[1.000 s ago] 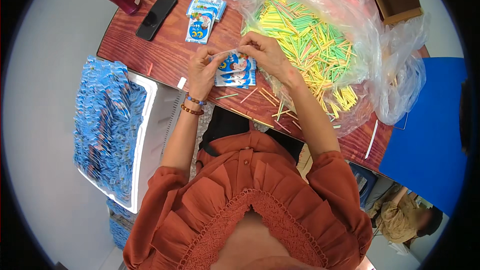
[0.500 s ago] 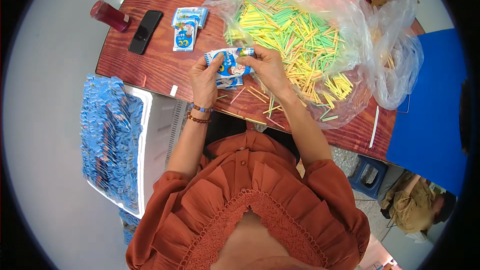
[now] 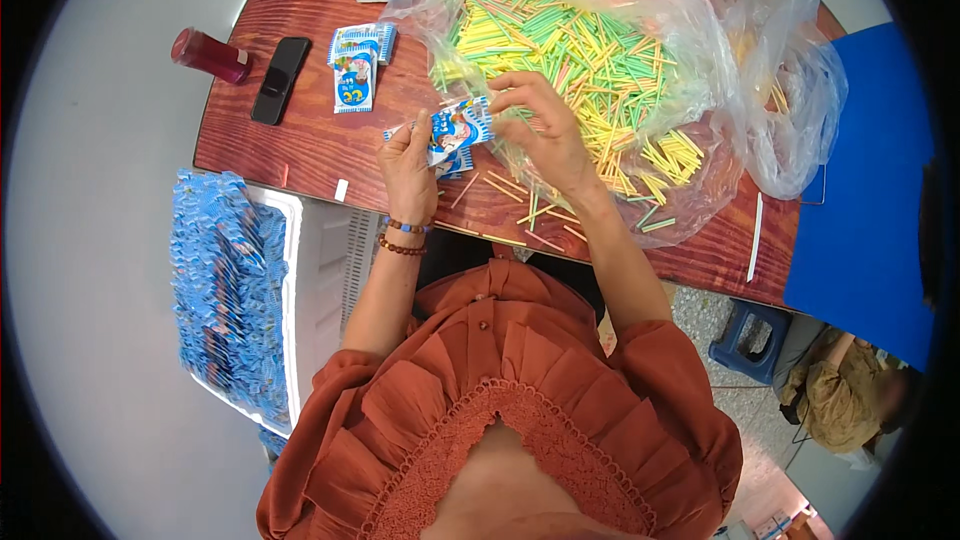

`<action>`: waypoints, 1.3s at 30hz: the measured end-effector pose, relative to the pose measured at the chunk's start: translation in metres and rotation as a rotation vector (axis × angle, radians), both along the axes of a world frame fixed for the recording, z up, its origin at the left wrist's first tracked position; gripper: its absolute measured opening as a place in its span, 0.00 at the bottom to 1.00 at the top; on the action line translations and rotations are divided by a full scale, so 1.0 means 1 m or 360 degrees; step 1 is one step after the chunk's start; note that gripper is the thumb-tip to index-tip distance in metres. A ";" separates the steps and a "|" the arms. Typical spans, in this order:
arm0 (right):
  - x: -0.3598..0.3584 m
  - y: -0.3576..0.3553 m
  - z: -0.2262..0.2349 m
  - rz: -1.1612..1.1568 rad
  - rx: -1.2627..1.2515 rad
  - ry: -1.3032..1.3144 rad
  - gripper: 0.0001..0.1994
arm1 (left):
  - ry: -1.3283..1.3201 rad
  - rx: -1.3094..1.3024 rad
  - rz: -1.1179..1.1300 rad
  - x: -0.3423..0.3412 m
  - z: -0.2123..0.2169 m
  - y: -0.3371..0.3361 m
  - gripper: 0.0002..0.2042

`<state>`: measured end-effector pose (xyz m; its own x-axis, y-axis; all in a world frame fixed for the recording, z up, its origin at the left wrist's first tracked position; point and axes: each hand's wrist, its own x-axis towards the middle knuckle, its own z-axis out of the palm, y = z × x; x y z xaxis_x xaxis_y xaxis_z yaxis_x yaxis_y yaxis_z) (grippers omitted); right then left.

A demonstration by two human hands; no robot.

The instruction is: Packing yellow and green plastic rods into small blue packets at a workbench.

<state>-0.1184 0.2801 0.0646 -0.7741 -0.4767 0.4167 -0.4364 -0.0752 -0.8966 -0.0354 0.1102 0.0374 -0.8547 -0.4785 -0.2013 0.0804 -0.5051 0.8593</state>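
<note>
From the head camera I see the person in a rust-orange ruffled blouse (image 3: 520, 410) seated at a reddish wooden table (image 3: 300, 155), both hands raised over its near edge. My left hand (image 3: 410, 165), with beaded bracelets (image 3: 403, 237) at the wrist, is closed around the lower left end of a small blue-and-white printed packet (image 3: 455, 128), thumb on top and fingers curled beneath. My right hand (image 3: 540, 125) is half open, its fingertips pinching the packet's upper right edge, so the packet hangs between the two hands just above the table; I cannot tell whether anything sits inside it. Another packet (image 3: 455, 162) lies on the wood directly under the hands. Just to the right, touching the right hand, a large clear plastic bag (image 3: 700, 60) spreads open, filled with thin yellow, green and pink sticks (image 3: 590, 60); a few loose sticks (image 3: 520, 202) lie scattered on the table near the front edge. Further left on the table lie two more packets (image 3: 357, 65), a black phone (image 3: 281, 79) and a red bottle on its side (image 3: 208, 54), well apart from the hands. Beside the table on the left, a white crate (image 3: 315, 280) holds a dense stack of blue packets (image 3: 228, 290). A blue stool (image 3: 745, 340) stands on the floor at lower right.
</note>
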 end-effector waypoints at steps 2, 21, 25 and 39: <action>0.003 -0.003 0.003 0.0042 0.0259 0.0333 0.14 | 0.0048 -0.0020 0.0026 0.000 -0.003 0.001 0.10; 0.011 -0.003 -0.011 0.0679 -0.0146 -0.0467 0.12 | 0.0083 0.0047 -0.0020 0.002 -0.006 0.007 0.10; 0.001 0.004 -0.008 0.0484 0.0357 0.0358 0.13 | 0.0120 0.0150 -0.0067 0.002 -0.004 0.011 0.11; 0.012 -0.004 -0.005 0.0532 0.0290 -0.0035 0.12 | 0.0166 0.0366 -0.0127 0.009 0.017 0.011 0.06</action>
